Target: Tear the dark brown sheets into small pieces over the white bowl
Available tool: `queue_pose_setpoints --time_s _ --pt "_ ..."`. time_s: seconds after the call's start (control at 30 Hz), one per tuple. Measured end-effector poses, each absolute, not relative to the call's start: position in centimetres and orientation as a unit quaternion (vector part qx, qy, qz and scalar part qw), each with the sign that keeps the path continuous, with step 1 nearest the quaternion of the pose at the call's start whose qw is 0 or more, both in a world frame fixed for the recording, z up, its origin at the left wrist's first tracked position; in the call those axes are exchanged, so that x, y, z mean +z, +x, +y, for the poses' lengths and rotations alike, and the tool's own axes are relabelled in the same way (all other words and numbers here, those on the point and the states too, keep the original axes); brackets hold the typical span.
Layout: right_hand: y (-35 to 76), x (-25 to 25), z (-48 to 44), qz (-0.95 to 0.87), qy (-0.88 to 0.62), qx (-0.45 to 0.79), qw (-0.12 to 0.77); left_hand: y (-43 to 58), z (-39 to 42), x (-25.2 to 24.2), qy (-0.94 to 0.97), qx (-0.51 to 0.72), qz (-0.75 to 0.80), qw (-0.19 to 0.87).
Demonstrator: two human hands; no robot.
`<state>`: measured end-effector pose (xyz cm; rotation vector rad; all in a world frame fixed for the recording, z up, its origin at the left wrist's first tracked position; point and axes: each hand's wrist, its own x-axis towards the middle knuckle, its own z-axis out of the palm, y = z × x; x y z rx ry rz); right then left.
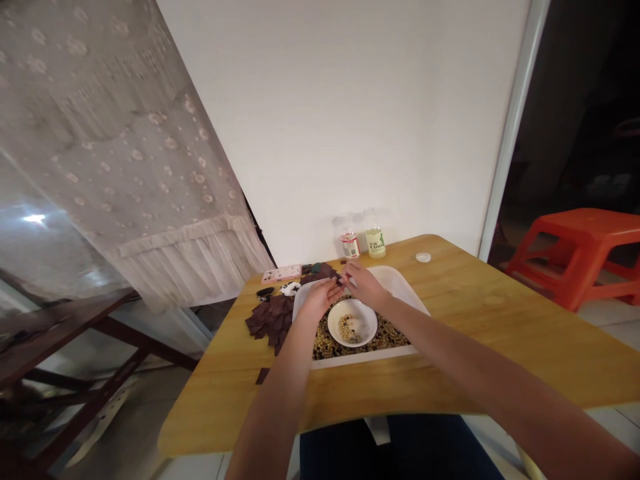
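My left hand [325, 298] and my right hand [361, 285] meet above the far part of a white tray [407, 293]. The fingers of both are pinched together at their tips; whatever lies between them is too small to make out. Just below the hands stands a white bowl [369, 325] with a small heap of pale beads [346, 329] and a few dark ones inside. Around the bowl, mixed brown and tan beads [387, 337] cover the tray. Left of my left hand lies a pile of dark brown square pieces [275, 319], partly hidden behind my forearm.
Behind the tray stand a bottle with a red-and-white label [351, 246] and a bottle of yellowish liquid [375, 243]. A pink phone [282, 273] lies at the back left, a white lid [423, 257] at the back right. An orange stool [583, 253] stands beyond the wooden table [480, 333].
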<state>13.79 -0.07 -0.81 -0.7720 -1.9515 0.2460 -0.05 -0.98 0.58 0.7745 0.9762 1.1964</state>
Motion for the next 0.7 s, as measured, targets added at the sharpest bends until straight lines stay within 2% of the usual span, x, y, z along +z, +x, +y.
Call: queue_pose_setpoints --time_s 0.7 --pt "13.97 -0.86 0.42 -0.798 -0.304 0.085 0.513 -0.17 -0.74 0.42 0.348 0.533 0.424 0.644"
